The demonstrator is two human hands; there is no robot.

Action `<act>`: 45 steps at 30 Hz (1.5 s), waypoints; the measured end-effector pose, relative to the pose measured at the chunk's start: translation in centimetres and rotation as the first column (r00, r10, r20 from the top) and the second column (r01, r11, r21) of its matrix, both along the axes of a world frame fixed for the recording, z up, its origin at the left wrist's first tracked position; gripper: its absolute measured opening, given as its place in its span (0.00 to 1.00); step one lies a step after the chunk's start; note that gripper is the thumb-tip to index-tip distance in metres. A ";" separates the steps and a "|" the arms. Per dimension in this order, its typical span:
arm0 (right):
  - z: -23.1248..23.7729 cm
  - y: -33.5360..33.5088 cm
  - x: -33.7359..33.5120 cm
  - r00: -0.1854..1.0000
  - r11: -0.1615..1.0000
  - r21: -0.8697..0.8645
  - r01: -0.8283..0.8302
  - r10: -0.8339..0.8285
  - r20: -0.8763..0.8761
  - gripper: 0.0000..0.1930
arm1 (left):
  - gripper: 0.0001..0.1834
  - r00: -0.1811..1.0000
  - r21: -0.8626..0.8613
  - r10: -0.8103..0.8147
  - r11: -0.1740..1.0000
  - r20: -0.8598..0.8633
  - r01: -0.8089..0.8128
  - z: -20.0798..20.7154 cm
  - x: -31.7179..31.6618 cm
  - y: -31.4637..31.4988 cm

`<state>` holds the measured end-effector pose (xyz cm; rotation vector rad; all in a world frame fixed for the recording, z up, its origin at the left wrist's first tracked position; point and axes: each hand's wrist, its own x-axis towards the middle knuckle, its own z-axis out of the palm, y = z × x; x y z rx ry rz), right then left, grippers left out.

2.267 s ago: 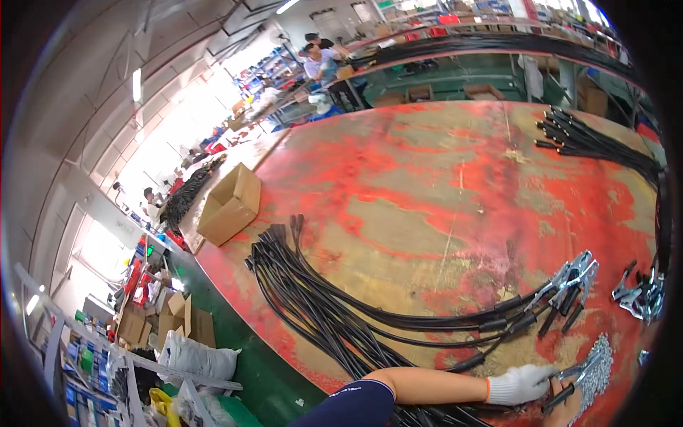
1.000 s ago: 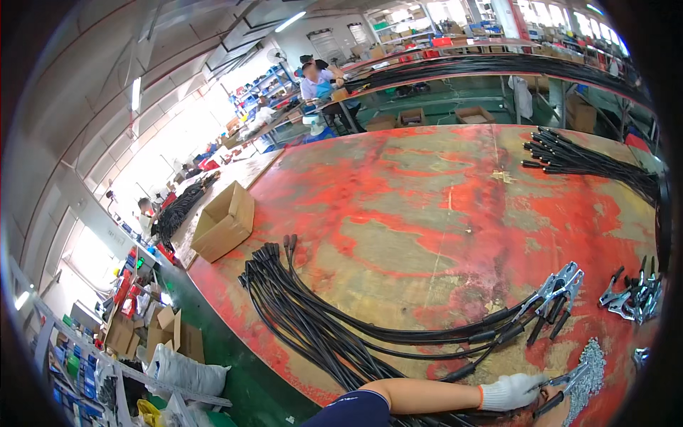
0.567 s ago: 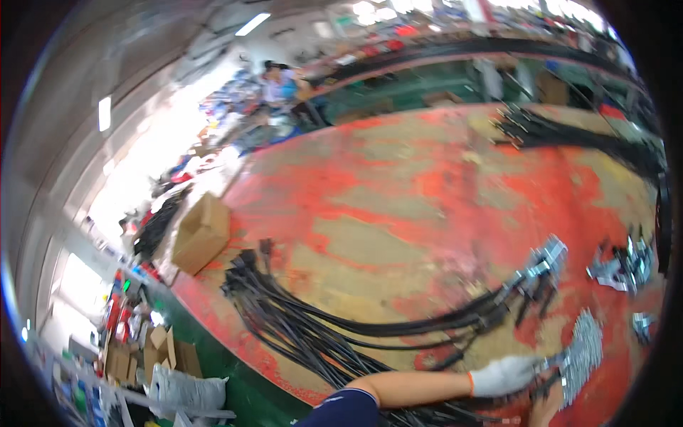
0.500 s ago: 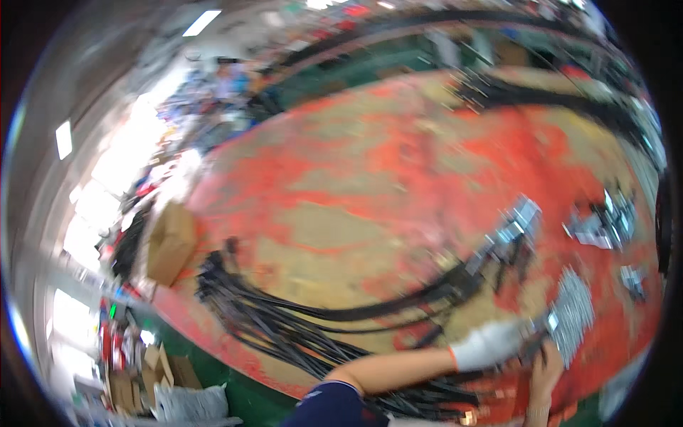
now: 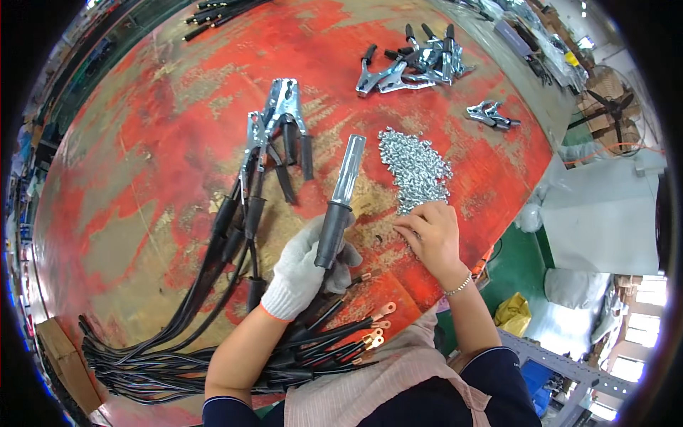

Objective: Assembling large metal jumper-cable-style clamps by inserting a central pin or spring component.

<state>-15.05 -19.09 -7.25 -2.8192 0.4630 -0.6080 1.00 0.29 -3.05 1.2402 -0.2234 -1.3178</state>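
My left hand [image 5: 304, 265], in a white knit glove with an orange-edged cuff, grips a metal spring clamp [image 5: 348, 171] by its black sleeved handle; the shiny jaw end points away from me. My right hand [image 5: 431, 231] is bare. Its fingers are bent together at the near edge of a heap of small silvery screws [image 5: 418, 168], and their tips hide whatever is between them. Left of the held clamp lie several clamps [image 5: 287, 107] joined to black cables [image 5: 206, 285]. Close to my body, cable ends with copper ring lugs [image 5: 376, 337] stick out beneath my left forearm.
More loose clamps [image 5: 416, 65] are piled at the far right of the worn red table [image 5: 149, 171], with another small clamp [image 5: 491, 114] nearer the edge. A cardboard box [image 5: 67, 359] stands at the lower left. A black fan [image 5: 610, 105] is beyond the table's right side.
The view has swung to the right and sharpened. The clamp in my left hand now stands left of the screw heap, apart from my right hand, which stays by the heap's near edge.
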 end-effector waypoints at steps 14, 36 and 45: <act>0.8 -0.7 1.0 0.994 0.994 -0.035 -0.107 0.107 -0.005 0.08 | 0.19 0.994 0.015 -0.052 0.999 0.092 0.050 0.1 -0.9 -0.4; 4.5 4.2 4.4 0.950 0.970 0.163 -0.180 0.128 0.283 0.15 | 0.21 0.834 0.054 -0.132 0.991 0.536 0.123 0.1 -1.5 -0.1; 4.0 4.8 4.3 0.952 0.970 0.204 -0.136 0.071 0.297 0.14 | 0.22 0.836 0.077 -0.137 0.991 0.532 0.113 0.3 -1.5 -0.1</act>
